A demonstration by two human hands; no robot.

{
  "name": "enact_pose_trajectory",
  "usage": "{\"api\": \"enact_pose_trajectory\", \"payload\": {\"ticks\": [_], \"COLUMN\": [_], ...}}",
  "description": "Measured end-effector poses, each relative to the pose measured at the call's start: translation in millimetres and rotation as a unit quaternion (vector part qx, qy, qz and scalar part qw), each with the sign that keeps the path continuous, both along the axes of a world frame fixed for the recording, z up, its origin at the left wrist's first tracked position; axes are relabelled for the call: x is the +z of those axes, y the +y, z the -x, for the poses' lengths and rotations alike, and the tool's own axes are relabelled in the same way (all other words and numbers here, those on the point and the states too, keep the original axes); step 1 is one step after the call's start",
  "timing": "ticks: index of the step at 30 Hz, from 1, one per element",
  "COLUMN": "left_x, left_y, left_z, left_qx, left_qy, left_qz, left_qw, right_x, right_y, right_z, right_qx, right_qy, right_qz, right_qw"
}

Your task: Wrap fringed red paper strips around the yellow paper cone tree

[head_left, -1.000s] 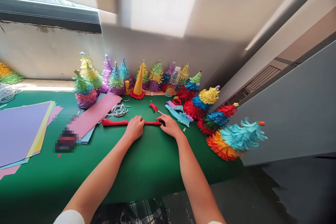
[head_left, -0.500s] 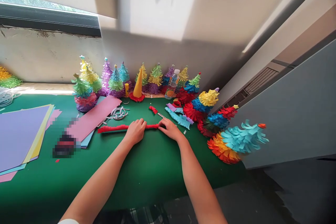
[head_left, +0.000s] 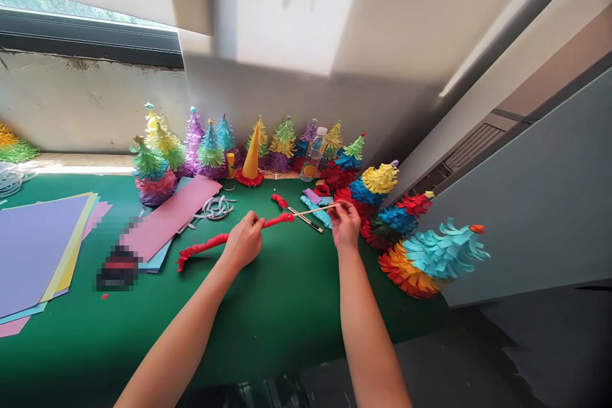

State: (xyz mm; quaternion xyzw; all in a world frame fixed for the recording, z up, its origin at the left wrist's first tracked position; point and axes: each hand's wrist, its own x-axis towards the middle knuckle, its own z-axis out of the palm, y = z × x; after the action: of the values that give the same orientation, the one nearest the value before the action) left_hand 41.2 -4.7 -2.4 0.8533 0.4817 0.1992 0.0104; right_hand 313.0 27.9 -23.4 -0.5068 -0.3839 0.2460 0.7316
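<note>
My left hand [head_left: 245, 241] is closed around a long rolled strip of red fringed paper [head_left: 210, 244], lifted at its right end above the green table [head_left: 268, 306]. My right hand [head_left: 345, 224] pinches a thin wooden stick [head_left: 313, 210] whose far end points at the right tip of the red roll. A small red paper piece [head_left: 279, 199] and a dark slim tool [head_left: 308, 220] lie on the table just beyond the hands. A light blue fringed strip [head_left: 318, 210] lies under the stick.
Several colourful paper trees [head_left: 210, 143] line the back wall, with an orange cone [head_left: 251, 153] and a plastic bottle [head_left: 314, 153]. More trees lie tilted at right [head_left: 430, 255]. Coloured paper sheets [head_left: 38, 242], a pink sheet [head_left: 169, 213] and grey curled strips [head_left: 215, 206] lie left.
The red roll lay flat under both hands. Now my right hand has drawn the wooden stick out to the right, and my left hand has lifted the roll's right end.
</note>
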Motion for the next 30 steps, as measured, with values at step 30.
{"api": "enact_pose_trajectory", "payload": {"ticks": [30], "left_x": [9.5], "left_y": [3.4], "left_z": [9.0], "left_qx": [0.004], "left_qy": [-0.241], "left_qz": [0.098], "left_qw": [0.966], "right_x": [10.3], "right_y": [-5.9], "right_z": [114.1], "right_qx": [0.312], "right_qy": [-0.025], "right_qz": [0.054], "right_qw": [0.948]}}
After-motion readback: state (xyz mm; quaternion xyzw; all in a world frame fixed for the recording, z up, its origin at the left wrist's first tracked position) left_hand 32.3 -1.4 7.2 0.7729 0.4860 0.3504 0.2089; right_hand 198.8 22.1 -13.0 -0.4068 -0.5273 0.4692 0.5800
